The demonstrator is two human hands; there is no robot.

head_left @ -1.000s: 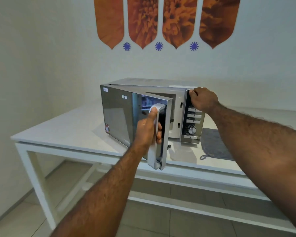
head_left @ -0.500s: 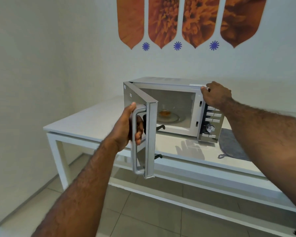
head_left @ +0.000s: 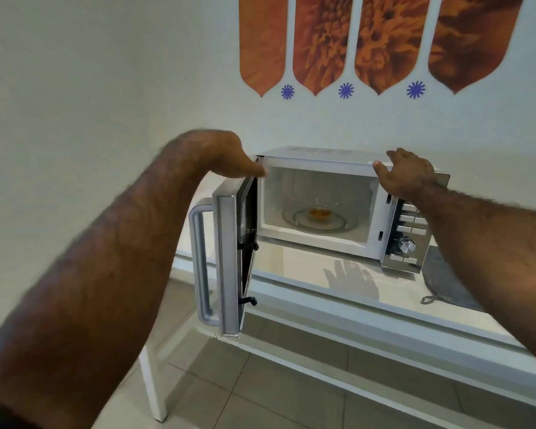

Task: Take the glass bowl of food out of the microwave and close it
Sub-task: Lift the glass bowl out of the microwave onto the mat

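door (head_left: 229,261) now stands fully open and the left hand (head_left: 226,159) has released its handle, hovering empty. right hand (head_left: 406,174) rests flat on the microwave (head_left: 319,156); glass bowl (head_left: 319,213) sits on the turntable inside, ready to be reached.

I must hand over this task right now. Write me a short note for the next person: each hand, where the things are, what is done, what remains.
Left hand: empty, at the top edge of the open door, off the handle.
Right hand: resting flat on the top front edge of the microwave, holding nothing.
Glass bowl of food: inside, on the turntable.
Done: door swung wide open.
Left: lift the bowl out, set it on the white table, close the door.
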